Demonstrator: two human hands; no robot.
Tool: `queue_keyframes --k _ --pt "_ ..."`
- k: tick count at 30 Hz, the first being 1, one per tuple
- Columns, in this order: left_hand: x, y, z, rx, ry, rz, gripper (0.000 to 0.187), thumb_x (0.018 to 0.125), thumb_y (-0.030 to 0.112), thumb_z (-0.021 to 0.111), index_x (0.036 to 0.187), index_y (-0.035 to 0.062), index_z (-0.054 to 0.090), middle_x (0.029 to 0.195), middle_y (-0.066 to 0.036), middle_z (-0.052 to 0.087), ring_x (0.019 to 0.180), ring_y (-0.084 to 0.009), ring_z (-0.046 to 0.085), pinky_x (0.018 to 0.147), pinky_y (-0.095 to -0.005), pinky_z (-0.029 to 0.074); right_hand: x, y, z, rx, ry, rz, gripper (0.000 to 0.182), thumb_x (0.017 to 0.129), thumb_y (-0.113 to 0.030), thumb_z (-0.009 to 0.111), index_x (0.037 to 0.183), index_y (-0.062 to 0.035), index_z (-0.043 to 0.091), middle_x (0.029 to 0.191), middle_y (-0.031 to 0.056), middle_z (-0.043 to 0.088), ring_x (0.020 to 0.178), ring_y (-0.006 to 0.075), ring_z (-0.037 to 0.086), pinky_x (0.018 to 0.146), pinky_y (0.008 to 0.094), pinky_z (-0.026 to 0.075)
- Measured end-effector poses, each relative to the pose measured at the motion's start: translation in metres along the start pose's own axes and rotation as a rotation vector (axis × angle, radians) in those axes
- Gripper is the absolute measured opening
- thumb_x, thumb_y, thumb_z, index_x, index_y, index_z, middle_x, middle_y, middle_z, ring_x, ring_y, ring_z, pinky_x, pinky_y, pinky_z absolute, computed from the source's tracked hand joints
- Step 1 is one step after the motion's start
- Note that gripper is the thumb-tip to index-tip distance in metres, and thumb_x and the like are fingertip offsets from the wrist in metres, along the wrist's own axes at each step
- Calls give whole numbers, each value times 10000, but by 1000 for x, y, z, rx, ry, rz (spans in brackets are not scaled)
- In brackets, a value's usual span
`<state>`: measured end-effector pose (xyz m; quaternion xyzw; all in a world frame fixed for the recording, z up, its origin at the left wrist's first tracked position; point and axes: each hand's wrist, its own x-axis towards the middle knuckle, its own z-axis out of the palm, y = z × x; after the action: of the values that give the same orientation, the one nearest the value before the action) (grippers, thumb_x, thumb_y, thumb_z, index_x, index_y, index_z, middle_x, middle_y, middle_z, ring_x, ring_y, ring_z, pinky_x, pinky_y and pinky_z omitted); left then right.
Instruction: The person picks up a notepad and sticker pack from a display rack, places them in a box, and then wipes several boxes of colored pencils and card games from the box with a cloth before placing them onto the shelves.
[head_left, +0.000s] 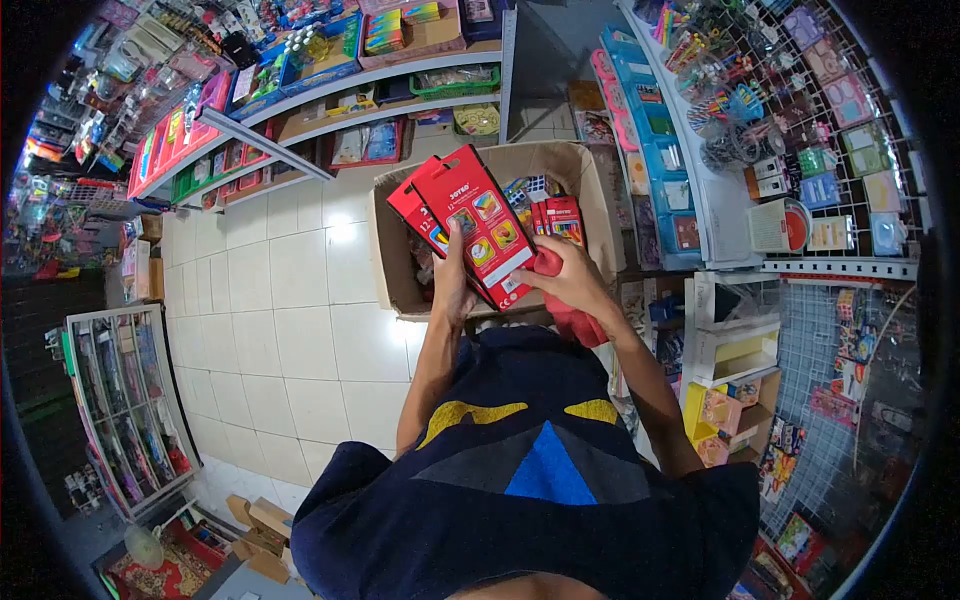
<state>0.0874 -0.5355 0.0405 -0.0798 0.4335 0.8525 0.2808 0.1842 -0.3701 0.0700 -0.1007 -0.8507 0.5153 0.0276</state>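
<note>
My left hand is closed on two red flat packs of coloured pencils, its thumb lying over the front. The upper pack faces me, with small pictures and a white label strip. Behind it, the second pack shows only along its left side. My right hand is closed around a bunched red cloth, its fingertips at the upper pack's lower right edge. Below both hands stands an open cardboard box. Inside it are smaller red pencil packs and a puzzle cube.
Shelves of stationery run along the upper left. A blue tray rack and a wire grid hung with goods stand to the right. A glass-fronted cabinet is at the left, on the tiled floor.
</note>
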Motion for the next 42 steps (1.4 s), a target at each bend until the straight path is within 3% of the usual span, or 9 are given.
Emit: queue_keyframes --k 4,9,15,20,24,29,36,40,42 --pt "-6 12 -4 -209 -25 -71 523 930 452 512 1260 52 439 1161 -149 596 983 -253 644 812 -434 563 -5 29 -5 384 8 114 348 743 -271 789 908 15 679 837 40 661 804 84 595 743 231 457" --pt "-7 17 -18 -265 -95 -67 469 936 441 509 1227 74 492 1122 -116 630 982 -240 645 816 -424 554 -18 18 -37 564 137 267 243 809 -184 726 939 3 640 860 28 642 819 74 567 748 233 445" --pt "-11 30 -14 -446 -211 -126 449 966 395 454 1251 50 499 1185 -147 610 1047 -278 622 911 -459 503 -19 -21 -65 -440 549 -381 213 764 -142 741 919 -36 640 925 92 598 762 255 632 667 308 492" --pt "-11 12 13 -469 -390 -286 450 947 410 497 1227 58 525 1144 -125 629 1026 -262 624 910 -440 496 -18 -18 -34 -731 278 -599 191 663 -75 656 851 -65 629 1020 68 594 732 235 642 639 342 518" --pt "-11 3 26 -419 -361 -281 418 946 395 513 1199 64 536 1112 -117 644 956 -234 653 836 -412 540 -16 -11 -34 -678 195 -720 131 713 -57 609 839 -20 601 1045 109 591 805 250 647 649 355 524" --pt "-11 2 29 -317 -288 -243 391 944 376 528 1181 66 533 1075 -109 651 918 -220 664 784 -387 563 -16 -2 -45 -537 35 -628 197 681 -81 678 856 -35 602 1081 110 588 876 254 641 748 368 524" --pt "-16 19 35 394 -67 254 291 941 252 579 1089 3 601 956 -51 652 802 -115 620 722 -279 500 -9 -41 -96 485 439 -43 460 802 -27 639 1247 33 540 1275 133 551 1161 194 526 1032 330 363" --pt "-20 17 40 689 -125 545 236 890 123 624 1089 -5 616 988 -109 666 827 -199 627 769 -294 473 -1 -92 -90 154 444 -274 441 731 68 584 1170 35 592 1230 141 584 1165 196 532 1016 336 388" --pt "-27 28 55 867 -232 778 264 844 34 639 1102 -14 608 1053 -173 639 908 -282 624 812 -335 474 11 -110 -81 -155 359 -436 499 688 58 601 1182 -10 588 1220 147 584 1153 275 554 974 342 437"
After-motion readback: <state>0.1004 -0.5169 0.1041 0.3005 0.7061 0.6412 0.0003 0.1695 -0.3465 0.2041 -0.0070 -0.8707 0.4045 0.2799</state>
